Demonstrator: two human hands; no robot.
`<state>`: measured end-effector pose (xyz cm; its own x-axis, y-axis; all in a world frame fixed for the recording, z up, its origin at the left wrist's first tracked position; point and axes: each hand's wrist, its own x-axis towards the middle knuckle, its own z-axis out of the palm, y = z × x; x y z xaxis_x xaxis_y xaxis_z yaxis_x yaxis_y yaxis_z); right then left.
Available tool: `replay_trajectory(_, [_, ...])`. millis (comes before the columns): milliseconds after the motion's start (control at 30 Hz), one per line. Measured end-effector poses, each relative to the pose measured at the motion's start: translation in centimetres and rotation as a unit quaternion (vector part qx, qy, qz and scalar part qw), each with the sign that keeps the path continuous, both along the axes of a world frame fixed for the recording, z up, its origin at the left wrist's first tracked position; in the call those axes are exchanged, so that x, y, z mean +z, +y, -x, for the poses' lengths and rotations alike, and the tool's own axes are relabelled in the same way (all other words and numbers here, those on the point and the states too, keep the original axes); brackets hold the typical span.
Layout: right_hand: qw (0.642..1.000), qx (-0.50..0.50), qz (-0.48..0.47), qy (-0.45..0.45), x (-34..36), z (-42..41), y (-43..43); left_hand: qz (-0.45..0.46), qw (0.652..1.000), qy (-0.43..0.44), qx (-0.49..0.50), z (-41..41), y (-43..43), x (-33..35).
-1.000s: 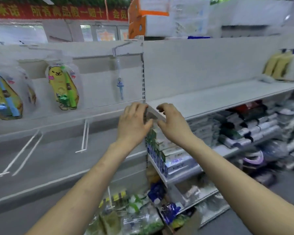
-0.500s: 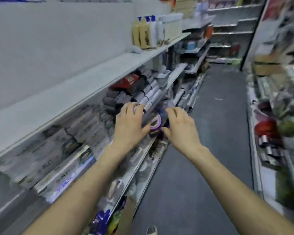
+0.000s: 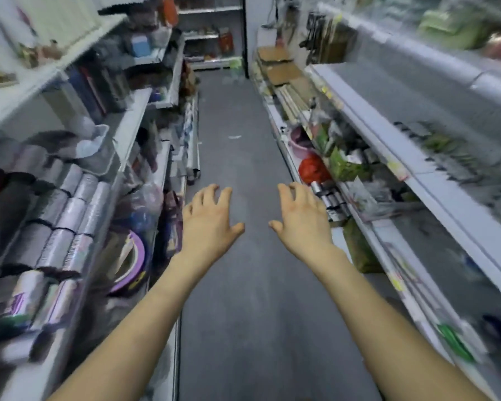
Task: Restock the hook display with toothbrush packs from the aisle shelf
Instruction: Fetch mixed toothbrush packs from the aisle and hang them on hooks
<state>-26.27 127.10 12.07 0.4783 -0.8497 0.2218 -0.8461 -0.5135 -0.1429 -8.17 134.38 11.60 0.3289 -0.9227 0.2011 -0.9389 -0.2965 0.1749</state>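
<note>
— Your hands?
— Left hand (image 3: 209,224) and right hand (image 3: 301,221) hover over the aisle floor (image 3: 243,299), fingers spread, holding nothing.
— The toothbrush packs?
— I cannot tell; the shelves (image 3: 422,175) flanking the floor are blurred.

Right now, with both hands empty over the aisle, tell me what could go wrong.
1. The left hand and right hand hold nothing and no toothbrush packs show in this blurred view, so the search could go astray.
2. The purple-rimmed disc leans out beside the left forearm; a swing might knock it down.
</note>
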Motion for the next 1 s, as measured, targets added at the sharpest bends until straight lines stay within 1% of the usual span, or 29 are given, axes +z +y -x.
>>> replay_trajectory(167, [0.998, -0.067, 0.003, -0.007, -2.0, 1.3, -11.5, -0.008, 0.997, 0.008, -0.074, 1.1, -14.4, -1.7])
replay_trajectory(267, [0.996, -0.088, -0.019, 0.018, -3.3, 1.8, -18.4, -0.023, 0.996, 0.013, -0.089, 1.6, -21.8, -2.7])
replay_trajectory(333, [0.994, -0.104, -0.034, 0.012, -3.8, 2.2, -22.8, -0.034, 0.994, 0.014, -0.105, 2.1, -26.7, -2.8])
replay_trajectory(433, [0.993, -0.109, -0.032, 0.015, -3.7, 2.9, -30.1, -0.023, 0.992, 0.003, -0.124, 2.6, -34.5, -2.2])
replay_trajectory(700, [0.979, -0.199, -0.044, -0.002, -4.8, 4.3, -46.4, -0.02, 0.98, -0.001, -0.197, 2.5, -53.8, -2.6])
replay_trajectory(833, [0.959, -0.279, -0.038, -0.041, -6.4, 4.8, -53.4, -0.029, 0.959, 0.004, -0.283, 3.0, -63.6, -4.5])
replay_trajectory(933, [0.928, -0.359, -0.044, -0.088, -7.1, 5.3, -57.1, -0.046, 0.94, 0.007, -0.338, 3.9, -70.3, -5.5])
replay_trajectory(1000, [0.907, -0.403, -0.045, -0.116, -7.2, 5.8, -58.7, -0.054, 0.921, 0.006, -0.385, 5.2, -74.1, -5.9])
